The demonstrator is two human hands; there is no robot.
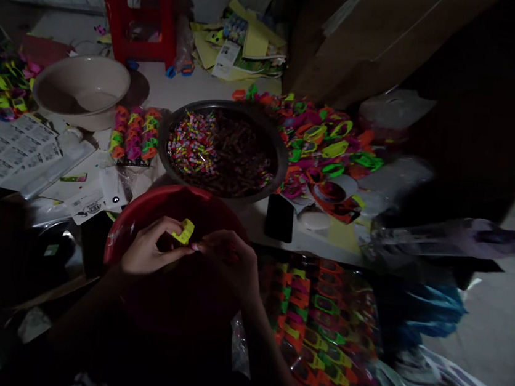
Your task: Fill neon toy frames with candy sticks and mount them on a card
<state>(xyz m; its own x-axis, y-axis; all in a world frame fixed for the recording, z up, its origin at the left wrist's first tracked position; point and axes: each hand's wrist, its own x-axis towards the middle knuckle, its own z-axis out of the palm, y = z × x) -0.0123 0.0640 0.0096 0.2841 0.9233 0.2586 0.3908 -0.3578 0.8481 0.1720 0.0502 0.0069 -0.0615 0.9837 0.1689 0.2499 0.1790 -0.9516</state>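
Note:
My left hand [151, 249] and my right hand [226, 257] meet over a red plastic basin [144, 211] close to me. Between their fingertips is a small yellow plastic piece [184, 232]; the left fingers pinch it from the left and the right fingertips touch its lower right edge. Both hands have their fingers curled. Just beyond the basin stands a round metal bowl [280, 158] filled with small multicoloured sweets or beads on the left and dark pieces on the right.
A heap of neon plastic toy glasses [323, 141] lies right of the bowl, a stack of them [134, 134] to its left. A dark phone [279, 217], a beige basin [81, 89], printed sheets [6, 149], a red stool [139, 9] and packed glasses [326, 325] surround me.

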